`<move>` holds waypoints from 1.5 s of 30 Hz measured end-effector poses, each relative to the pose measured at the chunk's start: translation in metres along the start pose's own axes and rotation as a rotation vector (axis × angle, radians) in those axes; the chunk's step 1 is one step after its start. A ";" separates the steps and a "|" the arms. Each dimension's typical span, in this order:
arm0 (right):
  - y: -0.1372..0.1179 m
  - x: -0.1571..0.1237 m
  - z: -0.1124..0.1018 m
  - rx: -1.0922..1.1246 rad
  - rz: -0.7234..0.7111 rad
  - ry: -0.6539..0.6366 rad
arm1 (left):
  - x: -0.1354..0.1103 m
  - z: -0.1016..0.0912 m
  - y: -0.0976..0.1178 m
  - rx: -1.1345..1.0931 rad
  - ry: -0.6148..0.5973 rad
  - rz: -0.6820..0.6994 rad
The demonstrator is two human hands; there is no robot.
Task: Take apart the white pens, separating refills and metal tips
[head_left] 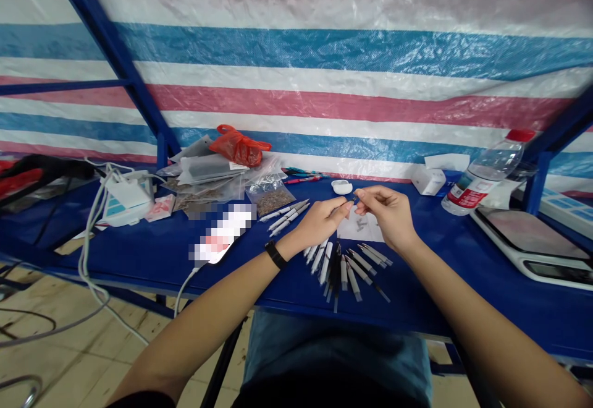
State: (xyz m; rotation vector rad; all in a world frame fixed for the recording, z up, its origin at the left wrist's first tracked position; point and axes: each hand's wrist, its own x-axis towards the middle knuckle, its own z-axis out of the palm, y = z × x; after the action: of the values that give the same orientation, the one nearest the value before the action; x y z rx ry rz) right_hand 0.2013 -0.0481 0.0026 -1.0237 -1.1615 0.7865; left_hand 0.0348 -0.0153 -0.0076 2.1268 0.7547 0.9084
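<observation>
Now | left hand (319, 224), right hand (383, 212) pinching tiny dark part (354, 198) between fingertips | just above white paper (360, 226)

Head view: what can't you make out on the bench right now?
The item between the left hand and right hand: tiny, partly hidden by their fingers.
Phone screen: pixelated by blur.
Small parts on the white paper: too small to identify.
Digital scale: cut off by the head view's right edge.

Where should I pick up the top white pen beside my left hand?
Pinch its white barrel mid-length from above with your left hand. It lies flat and slim on the blue table, another pen close alongside, so a top-down pinch should lift it alone.
</observation>
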 end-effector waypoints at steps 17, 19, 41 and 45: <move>-0.031 0.007 -0.025 -0.512 0.094 -0.501 | 0.001 -0.011 -0.002 -0.178 0.086 0.003; -0.036 0.008 -0.034 -0.677 0.168 -0.703 | 0.002 -0.013 -0.004 -0.242 0.116 -0.014; -0.032 0.003 -0.030 -1.065 0.444 -0.884 | 0.003 -0.017 -0.003 -0.315 0.135 -0.094; -0.032 0.004 -0.030 -1.046 0.359 -0.821 | 0.002 -0.018 -0.001 -0.259 0.106 -0.104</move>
State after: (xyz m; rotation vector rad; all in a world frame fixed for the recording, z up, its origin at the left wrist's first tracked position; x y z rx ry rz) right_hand 0.2306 -0.0623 0.0319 -1.8890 -2.2524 0.9178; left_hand 0.0213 -0.0064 0.0015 1.8098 0.7497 1.0113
